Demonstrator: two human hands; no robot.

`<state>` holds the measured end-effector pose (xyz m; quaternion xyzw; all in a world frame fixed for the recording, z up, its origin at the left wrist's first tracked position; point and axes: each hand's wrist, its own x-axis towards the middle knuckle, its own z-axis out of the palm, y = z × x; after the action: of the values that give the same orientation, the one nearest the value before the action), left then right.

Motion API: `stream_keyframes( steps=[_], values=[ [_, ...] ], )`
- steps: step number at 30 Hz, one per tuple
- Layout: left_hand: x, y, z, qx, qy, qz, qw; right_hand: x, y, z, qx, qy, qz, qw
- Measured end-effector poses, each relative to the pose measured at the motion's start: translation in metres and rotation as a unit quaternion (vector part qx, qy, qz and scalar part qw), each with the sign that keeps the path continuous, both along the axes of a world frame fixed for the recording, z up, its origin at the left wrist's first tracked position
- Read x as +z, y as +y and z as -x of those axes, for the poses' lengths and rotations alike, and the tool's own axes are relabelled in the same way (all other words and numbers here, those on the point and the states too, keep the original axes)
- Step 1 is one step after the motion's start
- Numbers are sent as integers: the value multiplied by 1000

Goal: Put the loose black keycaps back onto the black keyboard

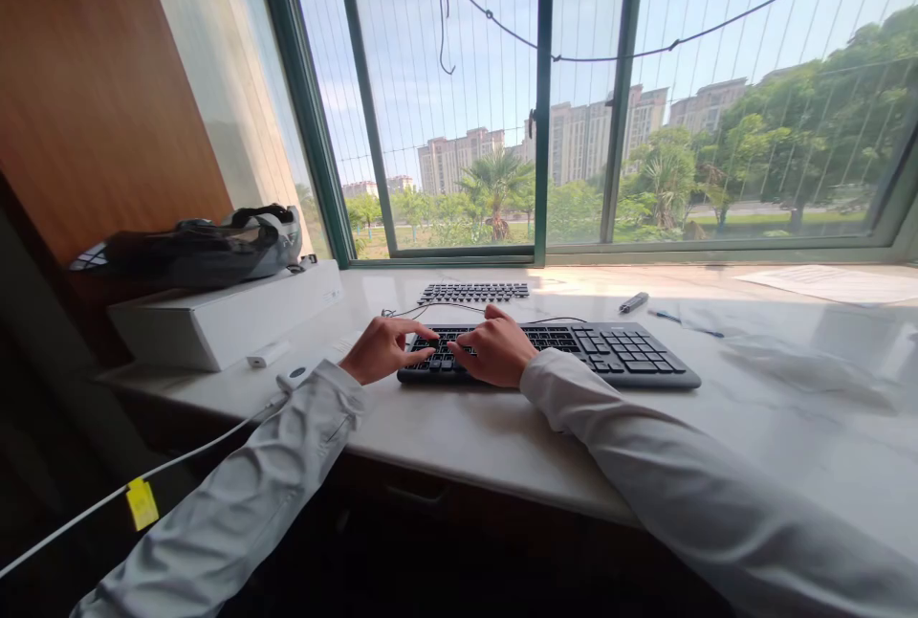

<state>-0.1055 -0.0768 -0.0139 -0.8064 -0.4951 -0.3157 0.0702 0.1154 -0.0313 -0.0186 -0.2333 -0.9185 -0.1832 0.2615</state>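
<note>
A black full-size keyboard lies flat on the marble-patterned desktop. Over its left end is my left hand, thumb and forefinger stretched out and apart, with nothing visible between them. My right hand rests above the left-middle keys, fingers curled and the fingertips close together near the thumb. Whatever is in that pinch, if anything, is too small to make out. Both hands nearly meet, and they hide part of the keys. Behind the keyboard, small black keycaps lie in neat rows on the desktop.
A thin black cable runs behind the keyboard. To the right lie a grey stick-like object, a blue-and-dark pen-like tool, a clear plastic bag and paper. At left, a white box carries a black bag.
</note>
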Motion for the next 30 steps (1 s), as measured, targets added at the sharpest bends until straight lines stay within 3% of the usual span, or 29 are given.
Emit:
stream_keyframes(
  steps=[13, 18, 30],
  values=[
    [-1, 0, 4, -56, -37, 54, 996, -1, -1, 1, 14, -10, 19, 1000],
    [-1, 4, 9, -81, -36, 108, 990, -1, -2, 1, 13, -13, 18, 1000],
    [2, 3, 14, -31, -42, 188, 981, -1, -3, 2, 14, -23, 22, 999]
  ],
)
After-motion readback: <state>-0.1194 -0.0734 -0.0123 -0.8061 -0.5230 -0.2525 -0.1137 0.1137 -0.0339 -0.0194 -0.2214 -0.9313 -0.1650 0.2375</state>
